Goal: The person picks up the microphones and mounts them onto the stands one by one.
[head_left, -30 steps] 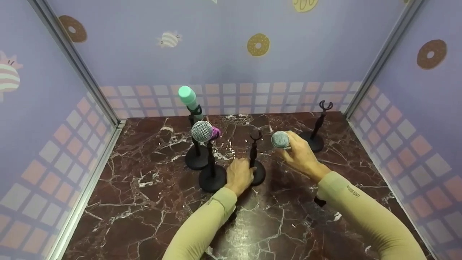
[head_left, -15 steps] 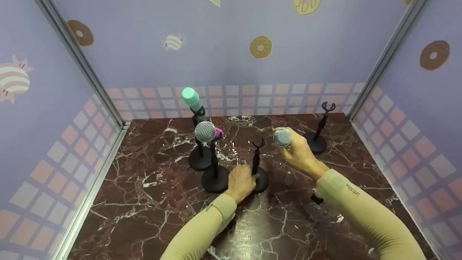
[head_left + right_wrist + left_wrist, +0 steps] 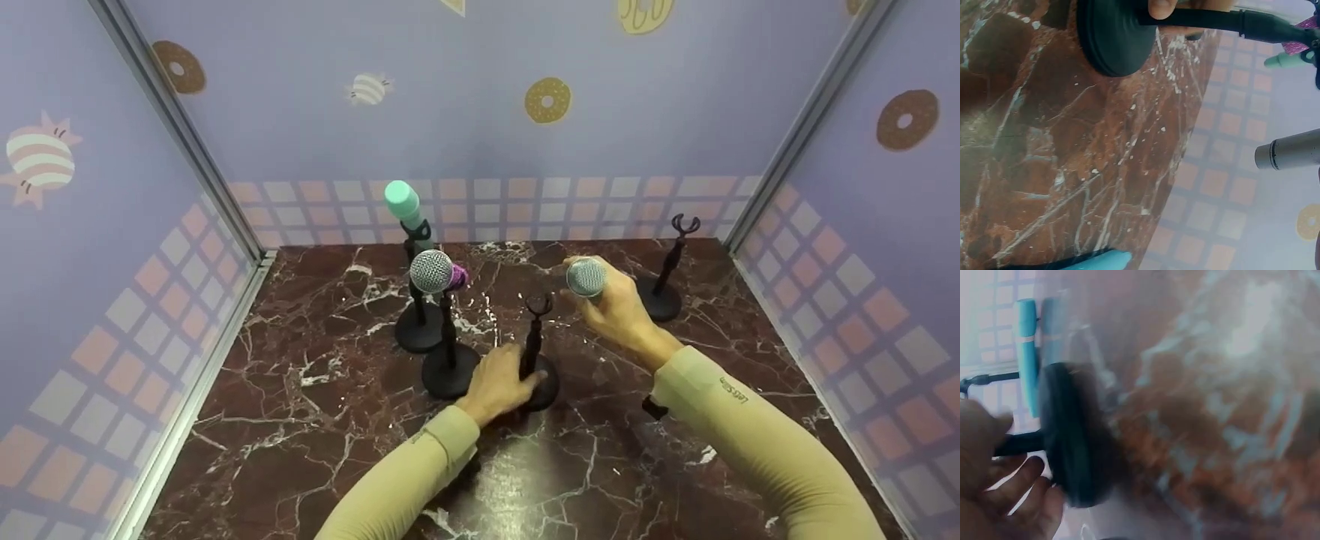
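My left hand is low on a black microphone stand, fingers round its pole just above the round base. The open clip on top of that stand has no microphone in it. To its right, my right hand grips a microphone above the table, silver mesh head toward the head camera. The grey end of its handle shows in the right wrist view. Left of my left hand, a purple microphone with a silver mesh head sits in a second stand.
Behind, a mint microphone rests in another stand. A stand with a bare clip is at the back right. A blue cylinder appears in the left wrist view. Patterned walls enclose the marbled table.
The stand at my left hand has slid a little toward me. My left thumb now sticks out farther from the pole. My right hand has lifted the microphone slightly.
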Available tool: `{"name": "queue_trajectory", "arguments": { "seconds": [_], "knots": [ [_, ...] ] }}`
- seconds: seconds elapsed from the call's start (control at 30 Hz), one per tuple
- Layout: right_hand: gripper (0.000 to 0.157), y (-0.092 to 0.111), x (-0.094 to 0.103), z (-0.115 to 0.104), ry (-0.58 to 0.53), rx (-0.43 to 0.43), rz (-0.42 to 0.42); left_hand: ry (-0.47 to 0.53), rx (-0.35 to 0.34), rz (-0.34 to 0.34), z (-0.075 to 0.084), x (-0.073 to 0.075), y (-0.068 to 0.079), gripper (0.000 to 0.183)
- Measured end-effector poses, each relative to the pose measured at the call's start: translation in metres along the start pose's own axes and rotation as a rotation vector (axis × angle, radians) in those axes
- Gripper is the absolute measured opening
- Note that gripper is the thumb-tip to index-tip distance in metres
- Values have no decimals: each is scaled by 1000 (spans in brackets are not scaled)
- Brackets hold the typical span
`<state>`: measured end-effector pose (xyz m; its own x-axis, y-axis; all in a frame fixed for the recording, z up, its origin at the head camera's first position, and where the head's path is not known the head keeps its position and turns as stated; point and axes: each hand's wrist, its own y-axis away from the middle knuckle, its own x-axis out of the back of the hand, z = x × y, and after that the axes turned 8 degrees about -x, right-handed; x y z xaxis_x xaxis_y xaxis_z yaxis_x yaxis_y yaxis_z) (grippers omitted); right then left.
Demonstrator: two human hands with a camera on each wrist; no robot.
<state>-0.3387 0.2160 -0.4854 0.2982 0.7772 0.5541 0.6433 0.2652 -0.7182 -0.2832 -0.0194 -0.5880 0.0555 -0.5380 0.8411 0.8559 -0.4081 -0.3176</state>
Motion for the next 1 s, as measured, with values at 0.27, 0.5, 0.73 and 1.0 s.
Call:
{"name": "queue_trajectory", "arguments": {
  "seconds": [0.27, 0.5, 0.73, 1.0],
  "knots": [
    [53, -10, 1, -9, -81, 47, -43, 378, -102, 81, 4, 35, -18, 36],
    [58, -12, -1, -17, -32, 79, -120, 499, -193, 106, 10, 47, -28, 16],
    [58, -13, -2, -26, 3, 43, -178, 512, -188, 125, 12, 49, -31, 11],
    [71, -17, -9, -25, -29, 165, -211, 483, -187, 127, 12, 48, -32, 14]
  ]
}}
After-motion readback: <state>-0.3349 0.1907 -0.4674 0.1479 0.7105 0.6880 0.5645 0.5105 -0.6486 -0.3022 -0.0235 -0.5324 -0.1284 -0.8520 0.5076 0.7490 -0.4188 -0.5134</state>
